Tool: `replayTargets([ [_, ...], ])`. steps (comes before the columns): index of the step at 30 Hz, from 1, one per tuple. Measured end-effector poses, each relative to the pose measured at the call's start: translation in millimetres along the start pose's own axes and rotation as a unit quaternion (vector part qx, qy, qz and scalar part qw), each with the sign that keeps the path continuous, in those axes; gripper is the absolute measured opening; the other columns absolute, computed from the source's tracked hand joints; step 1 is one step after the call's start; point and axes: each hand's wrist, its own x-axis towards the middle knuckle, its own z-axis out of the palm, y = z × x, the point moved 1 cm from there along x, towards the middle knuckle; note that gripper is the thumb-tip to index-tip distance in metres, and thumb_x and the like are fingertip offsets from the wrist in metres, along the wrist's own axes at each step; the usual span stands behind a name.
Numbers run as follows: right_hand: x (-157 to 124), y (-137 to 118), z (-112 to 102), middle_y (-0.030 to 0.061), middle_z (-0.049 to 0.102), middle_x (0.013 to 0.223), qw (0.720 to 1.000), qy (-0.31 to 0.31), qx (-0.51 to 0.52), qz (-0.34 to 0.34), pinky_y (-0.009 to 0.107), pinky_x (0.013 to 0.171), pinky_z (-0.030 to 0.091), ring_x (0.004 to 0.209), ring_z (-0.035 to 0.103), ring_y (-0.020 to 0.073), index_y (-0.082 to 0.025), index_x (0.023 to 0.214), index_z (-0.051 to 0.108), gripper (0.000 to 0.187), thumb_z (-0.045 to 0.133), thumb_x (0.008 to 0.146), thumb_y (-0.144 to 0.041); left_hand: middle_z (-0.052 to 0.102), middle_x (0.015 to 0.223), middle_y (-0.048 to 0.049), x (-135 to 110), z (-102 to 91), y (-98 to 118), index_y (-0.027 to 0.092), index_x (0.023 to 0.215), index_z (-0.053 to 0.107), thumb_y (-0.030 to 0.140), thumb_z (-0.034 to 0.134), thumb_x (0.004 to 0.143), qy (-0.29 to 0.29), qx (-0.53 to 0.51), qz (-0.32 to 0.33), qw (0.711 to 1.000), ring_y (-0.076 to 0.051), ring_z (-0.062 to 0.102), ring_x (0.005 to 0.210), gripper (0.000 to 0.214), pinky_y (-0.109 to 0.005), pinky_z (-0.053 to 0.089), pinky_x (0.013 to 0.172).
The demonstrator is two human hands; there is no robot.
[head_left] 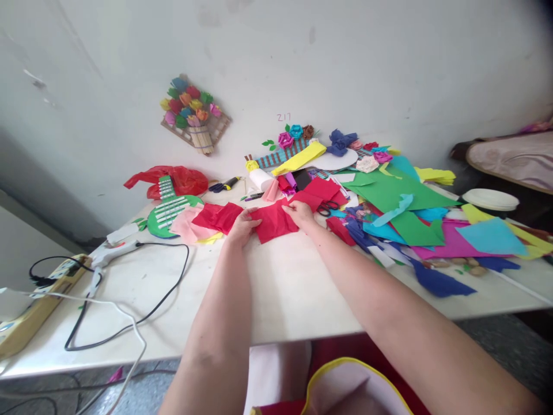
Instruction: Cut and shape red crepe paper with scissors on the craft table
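Note:
Between my two hands, over the middle of the white table, a red piece of crepe paper (275,222) is stretched out. My left hand (243,226) pinches its left edge. Its upper right edge is gripped by my right hand (299,213). More red crepe paper (218,216) lies just left of my left hand, on top of a pink sheet (186,226). Beyond my right hand are further red sheets (324,189) and a pair of black scissors (328,208), partly covered by paper.
A glue gun (116,251) with a looping black cord and a power strip (47,300) occupy the table's left side. A green guitar-shaped craft (173,210) stands behind them. Coloured paper scraps (401,196) heap up at the right. Paper flowers (192,109) hang on the wall.

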Motion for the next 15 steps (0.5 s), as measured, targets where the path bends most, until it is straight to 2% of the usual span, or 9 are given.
replayTargets([
  [3, -1.5, -2.2, -3.2, -0.0034, 0.037, 0.05, 0.999, -0.035, 0.021, 0.004, 0.024, 0.051, 0.027, 0.052, 0.037, 0.0117, -0.019, 0.052, 0.042, 0.037, 0.048, 0.07, -0.051, 0.061, 0.066, -0.0022, 2.0, 0.5, -1.6, 0.012, 0.104, 0.051, 0.002, 0.067, 0.054, 0.019, 0.001, 0.009, 1.0, -0.013, 0.06, 0.058, 0.053, -0.022, 0.047, 0.054],
  [7, -1.8, -1.0, -5.1, -0.0046, 0.035, 0.048, 0.997, -0.069, 0.045, 0.009, 0.023, 0.05, 0.026, 0.051, 0.036, 0.0107, -0.019, 0.052, 0.041, 0.031, 0.052, 0.066, -0.044, 0.061, 0.064, -0.0017, 3.1, 0.0, -2.9, 0.011, 0.105, 0.049, 0.001, 0.066, 0.054, 0.028, -0.012, 0.015, 0.999, -0.012, 0.059, 0.056, 0.054, -0.022, 0.047, 0.055],
  [10, 0.9, 4.4, -1.4, -0.0047, 0.036, 0.049, 0.997, -0.064, 0.034, -0.005, 0.023, 0.05, 0.026, 0.051, 0.035, 0.0103, -0.019, 0.052, 0.039, 0.026, 0.053, 0.064, -0.038, 0.06, 0.062, -0.001, 3.1, -0.8, -3.0, 0.012, 0.109, 0.048, 0.001, 0.065, 0.055, 0.021, -0.015, 0.013, 1.0, -0.013, 0.06, 0.056, 0.058, -0.022, 0.047, 0.054],
  [15, 6.8, 15.1, 7.9, -0.005, 0.034, 0.05, 0.998, -0.033, 0.055, -0.026, 0.022, 0.049, 0.027, 0.05, 0.034, 0.0102, -0.02, 0.052, 0.034, 0.031, 0.053, 0.064, -0.042, 0.061, 0.064, -0.0002, 1.1, 1.3, 0.7, 0.017, 0.115, 0.046, 0.006, 0.065, 0.059, 0.025, -0.028, 0.0, 0.999, -0.013, 0.06, 0.056, 0.06, -0.024, 0.048, 0.055],
])
